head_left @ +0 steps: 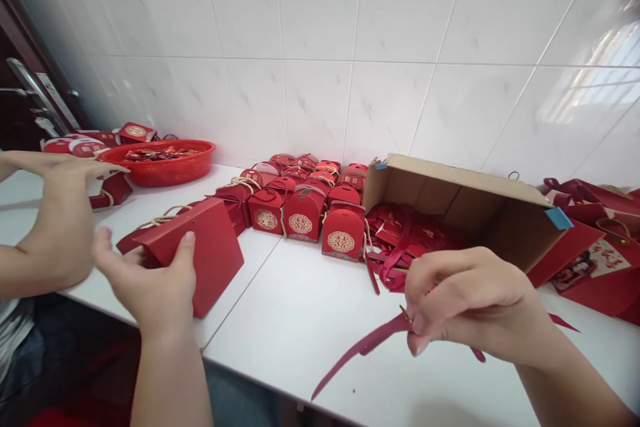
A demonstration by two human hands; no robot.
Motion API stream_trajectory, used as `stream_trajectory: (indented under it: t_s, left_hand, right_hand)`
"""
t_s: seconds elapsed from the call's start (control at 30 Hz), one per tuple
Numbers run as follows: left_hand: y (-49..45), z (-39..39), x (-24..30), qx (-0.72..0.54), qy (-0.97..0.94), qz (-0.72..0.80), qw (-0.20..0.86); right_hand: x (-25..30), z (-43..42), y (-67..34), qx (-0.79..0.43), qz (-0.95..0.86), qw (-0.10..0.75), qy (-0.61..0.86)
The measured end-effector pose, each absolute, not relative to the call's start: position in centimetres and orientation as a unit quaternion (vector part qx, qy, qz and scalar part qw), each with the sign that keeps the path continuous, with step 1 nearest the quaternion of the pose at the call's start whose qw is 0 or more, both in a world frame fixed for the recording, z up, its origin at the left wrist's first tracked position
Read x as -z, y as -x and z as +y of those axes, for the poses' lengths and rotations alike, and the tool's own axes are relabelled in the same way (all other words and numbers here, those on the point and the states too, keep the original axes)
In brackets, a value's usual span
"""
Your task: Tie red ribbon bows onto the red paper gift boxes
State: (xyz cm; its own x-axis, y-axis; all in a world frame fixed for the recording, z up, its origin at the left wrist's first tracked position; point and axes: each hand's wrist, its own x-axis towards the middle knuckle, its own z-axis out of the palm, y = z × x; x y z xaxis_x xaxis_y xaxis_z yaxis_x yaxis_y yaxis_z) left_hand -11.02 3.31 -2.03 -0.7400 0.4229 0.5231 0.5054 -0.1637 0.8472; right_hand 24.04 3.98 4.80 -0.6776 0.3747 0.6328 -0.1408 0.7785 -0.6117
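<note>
Right hand (465,300) near table's (270,333) front edge, fingertips pinching dark-red ribbon (373,340) (bit of gold-coloured metal (406,315) showing there). Left hand (160,287) farther left, gripping plain red box (215,257), thumb on its face. Beyond: cardboard box (460,180) on its side, small patterned boxes (302,217) in rows. Toward far left corner: red basin (185,167), near co-worker's arm (57,230).
</note>
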Motion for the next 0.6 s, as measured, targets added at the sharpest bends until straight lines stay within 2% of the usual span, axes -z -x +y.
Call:
stream_trajectory:
  t_s: [0.1, 0.2, 0.43, 0.6]
  left_hand:
    - [9.1, 3.6, 1.3, 0.699, 0.313, -0.642, 0.029]
    - [6.4, 4.2, 0.8, 0.701, 0.399, -0.589, -0.041]
    - [0.3, 5.2, 1.6, 0.586, 0.555, -0.537, -0.246]
    - [-2.0, 5.1, 1.8, 0.596, 0.595, -0.504, -0.191]
  right_hand:
    - [-4.8, 4.0, -24.1, -0.336, -0.85, 0.401, 0.061]
    - [-4.7, 4.0, -24.0, -0.35, -0.841, 0.407, 0.067]
    - [-4.0, 5.1, -23.2, -0.352, -0.835, 0.411, 0.097]
    - [-2.9, 6.5, -22.6, -0.272, -0.835, 0.432, 0.204]
